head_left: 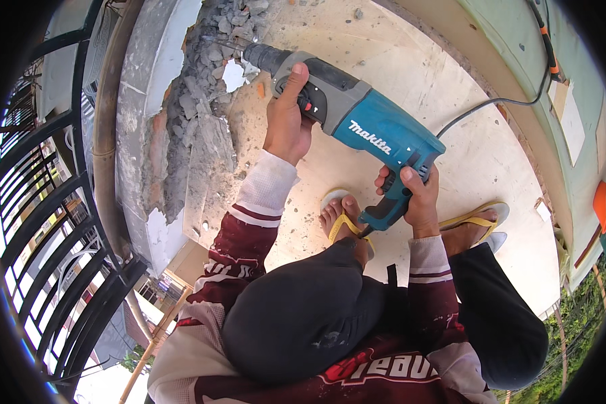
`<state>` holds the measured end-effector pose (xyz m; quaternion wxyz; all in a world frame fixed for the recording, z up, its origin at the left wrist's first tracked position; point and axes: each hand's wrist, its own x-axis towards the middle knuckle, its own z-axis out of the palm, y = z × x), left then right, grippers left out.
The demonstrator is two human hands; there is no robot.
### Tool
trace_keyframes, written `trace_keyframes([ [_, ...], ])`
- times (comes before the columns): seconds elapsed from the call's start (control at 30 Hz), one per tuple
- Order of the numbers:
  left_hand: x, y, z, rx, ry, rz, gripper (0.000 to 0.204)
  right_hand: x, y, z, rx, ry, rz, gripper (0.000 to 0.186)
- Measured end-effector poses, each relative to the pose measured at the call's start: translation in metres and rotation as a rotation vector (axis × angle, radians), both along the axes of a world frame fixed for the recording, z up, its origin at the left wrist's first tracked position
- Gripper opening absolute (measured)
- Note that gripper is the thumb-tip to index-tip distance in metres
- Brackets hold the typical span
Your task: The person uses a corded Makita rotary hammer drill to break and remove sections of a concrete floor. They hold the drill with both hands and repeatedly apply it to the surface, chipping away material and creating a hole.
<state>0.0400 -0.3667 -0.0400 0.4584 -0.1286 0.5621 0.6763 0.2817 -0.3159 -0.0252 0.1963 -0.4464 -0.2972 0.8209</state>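
Note:
A teal and grey rotary hammer drill (377,124) lies across the view, its chuck toward the upper left. My left hand (291,121) grips the front housing just behind the chuck, thumb over the top. Around the rear handle, by the trigger, my right hand (416,192) is closed. The bit (223,43) reaches into a heap of broken grey concrete (198,101) along a chipped wall edge; its tip is hard to make out among the rubble. From the tool's back a black cord (498,101) runs off to the right.
A pale board (316,195) strewn with chips lies under my sandalled feet (343,219). To the left stand a brown pipe (106,135) and a black metal railing (54,195). The white-faced broken wall (138,101) borders the rubble. An orange object (600,205) is at the far right.

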Motion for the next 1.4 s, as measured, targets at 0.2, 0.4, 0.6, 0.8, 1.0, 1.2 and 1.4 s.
trace_keyframes([
  [0.2, -0.029, -0.003, 0.0, -0.053, 0.142, 0.054, 0.046, -0.024, -0.031, -0.027, -0.111, 0.057, -0.036, 0.036],
  [0.4, -0.036, -0.012, -0.009, -0.158, 0.19, 0.077, 0.043, -0.045, -0.048, -0.022, -0.171, 0.082, -0.061, 0.032],
  [0.6, -0.054, -0.011, 0.0, 0.006, 0.118, 0.067, 0.046, -0.06, -0.036, 0.005, -0.034, 0.009, -0.039, 0.035],
  [0.8, -0.061, -0.001, 0.019, 0.215, 0.052, 0.1, 0.049, -0.08, -0.005, 0.066, 0.22, -0.124, 0.042, 0.032],
  [1.0, -0.106, 0.005, 0.013, 0.565, 0.005, 0.068, 0.058, -0.12, 0.05, 0.113, 0.788, -0.172, 0.301, 0.049],
  [1.2, -0.13, 0.017, -0.006, 0.815, -0.167, 0.061, 0.063, -0.138, 0.091, 0.159, 1.121, -0.127, 0.431, 0.052],
  [1.4, -0.099, 0.005, -0.004, 0.632, -0.045, 0.06, 0.053, -0.119, 0.06, 0.108, 0.985, -0.208, 0.402, 0.066],
])
